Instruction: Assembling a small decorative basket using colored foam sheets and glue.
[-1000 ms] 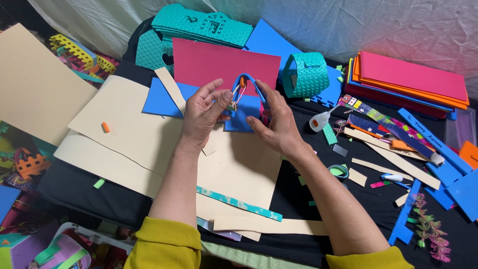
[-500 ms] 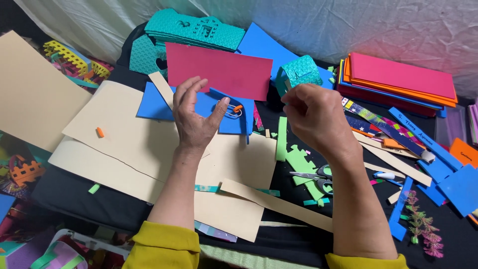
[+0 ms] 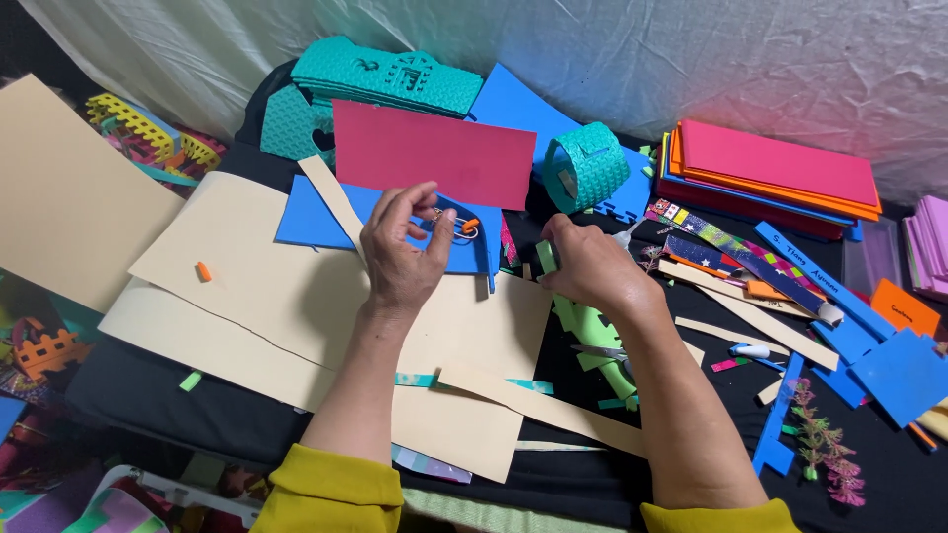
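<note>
My left hand (image 3: 400, 255) rests on a blue foam sheet (image 3: 316, 212), its thumb and forefinger pinched around a small wire clip with an orange tip (image 3: 462, 227). My right hand (image 3: 592, 268) is closed around a short green foam strip (image 3: 544, 255), just right of the blue sheet. A white nozzle tip (image 3: 626, 235) pokes out behind its knuckles. Under both hands lie large cream paper sheets (image 3: 267, 296). Green foam cut-outs (image 3: 592, 331) and small scissors (image 3: 597, 350) lie below the right wrist. A red foam rectangle (image 3: 434, 153) sits just beyond the hands.
Teal foam pieces (image 3: 395, 74) and a teal foam ring (image 3: 588, 163) lie at the back. A stack of pink, orange and blue foam sheets (image 3: 780, 168) sits at the right. Strips, blue foam bits (image 3: 889, 370) and paper scraps litter the black cloth on the right.
My right hand has come back down toward the blue sheet and closed on the green strip. My left hand's flat, spread fingers have curled onto the wire clip.
</note>
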